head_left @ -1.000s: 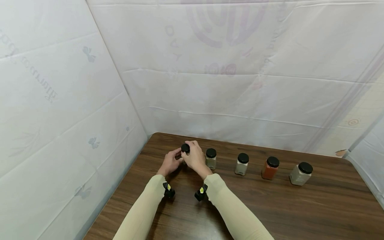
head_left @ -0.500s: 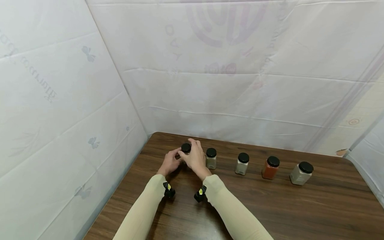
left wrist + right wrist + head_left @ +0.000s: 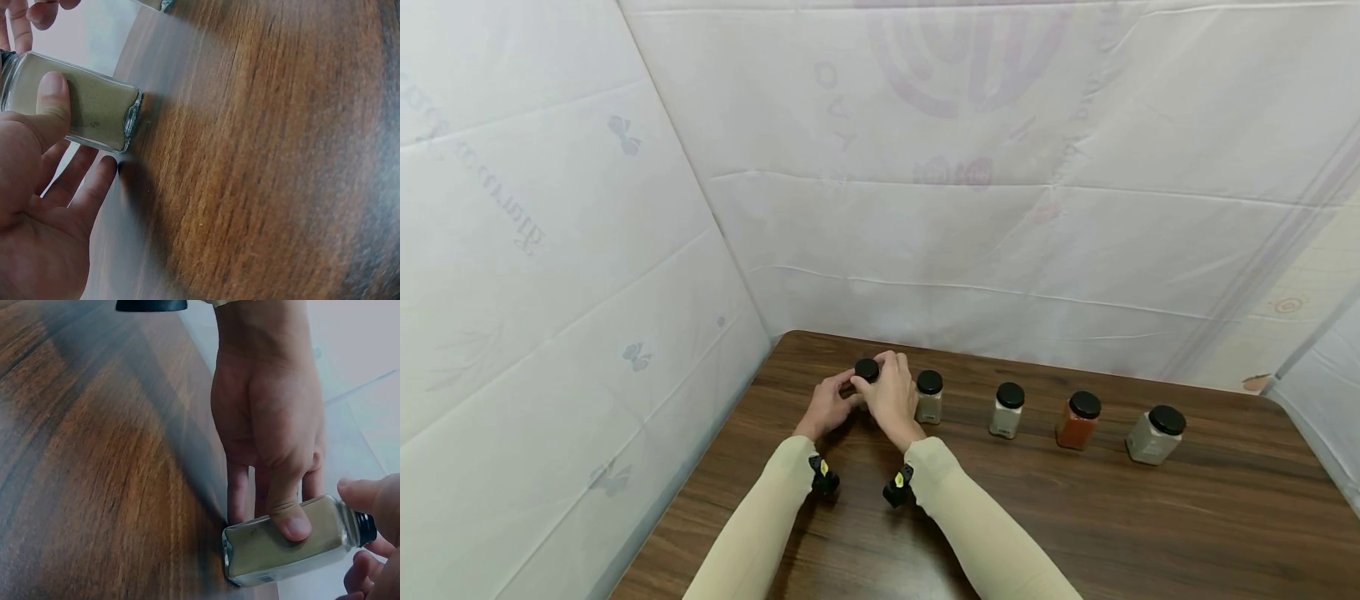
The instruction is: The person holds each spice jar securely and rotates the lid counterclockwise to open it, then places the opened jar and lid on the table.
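My left hand (image 3: pixel 829 408) grips a square glass spice jar (image 3: pixel 100 106) filled with olive-brown powder. In the left wrist view its thumb presses one face while the other fingers lie behind the glass. The jar stands near the table's far left part. Around its black lid (image 3: pixel 867 370) are the thumb and fingers of my right hand (image 3: pixel 891 396), thumb at the near side and fingertips at the far side. The right wrist view has the lid (image 3: pixel 365 529) between that hand's thumb and a finger. In the head view both hands hide most of the jar's body.
To the right stand several more black-lidded jars on the wooden table (image 3: pixel 1150 517): a greenish-brown one (image 3: pixel 929 407), a pale one (image 3: pixel 1004 418), an orange-red one (image 3: pixel 1076 428) and a whitish one (image 3: pixel 1150 442). Printed white sheets (image 3: pixel 970 233) hang behind and to the left.
My right fingers have spread back off the lid's top, then drawn in again around its side. The left hand keeps its hold on the spice jar, and the other jars have stayed put.
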Demonstrator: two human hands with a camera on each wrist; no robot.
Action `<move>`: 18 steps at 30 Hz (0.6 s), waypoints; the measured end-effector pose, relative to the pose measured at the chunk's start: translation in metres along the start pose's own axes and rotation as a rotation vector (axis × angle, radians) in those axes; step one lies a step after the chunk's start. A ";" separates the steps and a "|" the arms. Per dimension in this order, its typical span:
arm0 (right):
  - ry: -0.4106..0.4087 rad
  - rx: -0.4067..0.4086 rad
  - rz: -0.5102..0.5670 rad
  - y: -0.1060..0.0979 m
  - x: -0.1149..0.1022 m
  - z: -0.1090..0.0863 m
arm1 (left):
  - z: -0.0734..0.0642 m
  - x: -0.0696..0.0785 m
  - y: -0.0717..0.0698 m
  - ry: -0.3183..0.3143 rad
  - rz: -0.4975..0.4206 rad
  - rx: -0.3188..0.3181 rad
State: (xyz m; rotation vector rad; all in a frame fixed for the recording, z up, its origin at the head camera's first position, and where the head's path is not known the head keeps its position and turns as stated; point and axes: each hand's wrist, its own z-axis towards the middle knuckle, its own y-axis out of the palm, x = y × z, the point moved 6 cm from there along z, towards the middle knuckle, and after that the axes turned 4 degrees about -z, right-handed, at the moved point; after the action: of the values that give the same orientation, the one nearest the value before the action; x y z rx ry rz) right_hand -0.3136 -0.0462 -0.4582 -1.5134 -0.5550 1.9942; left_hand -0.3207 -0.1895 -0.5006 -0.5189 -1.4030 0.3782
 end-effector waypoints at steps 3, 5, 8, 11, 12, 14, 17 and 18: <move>-0.016 -0.026 -0.001 0.001 -0.001 0.000 | 0.001 0.000 0.000 -0.003 0.004 -0.005; -0.025 -0.044 -0.004 0.001 -0.002 0.000 | 0.001 -0.001 0.001 -0.009 0.001 -0.008; -0.040 -0.060 0.004 0.000 -0.003 -0.001 | 0.001 0.000 0.001 -0.012 0.009 -0.009; -0.060 -0.075 0.020 -0.001 -0.004 -0.001 | 0.001 0.001 0.001 -0.012 0.008 -0.010; -0.068 -0.085 0.026 -0.001 -0.004 0.000 | 0.001 0.001 0.001 -0.011 0.008 -0.010; -0.084 -0.108 0.034 -0.002 -0.005 0.000 | 0.000 0.001 0.001 -0.011 0.002 -0.013; -0.103 -0.151 0.044 -0.003 -0.006 0.002 | 0.000 0.000 0.001 -0.020 -0.008 -0.017; -0.106 -0.164 0.050 -0.003 -0.006 0.002 | 0.000 0.000 0.001 -0.023 -0.012 -0.018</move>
State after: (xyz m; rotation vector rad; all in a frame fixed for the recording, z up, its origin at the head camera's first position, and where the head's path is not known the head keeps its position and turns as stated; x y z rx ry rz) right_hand -0.3137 -0.0481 -0.4516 -1.5373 -0.7471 2.1212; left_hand -0.3205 -0.1890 -0.5011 -0.5223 -1.4326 0.3632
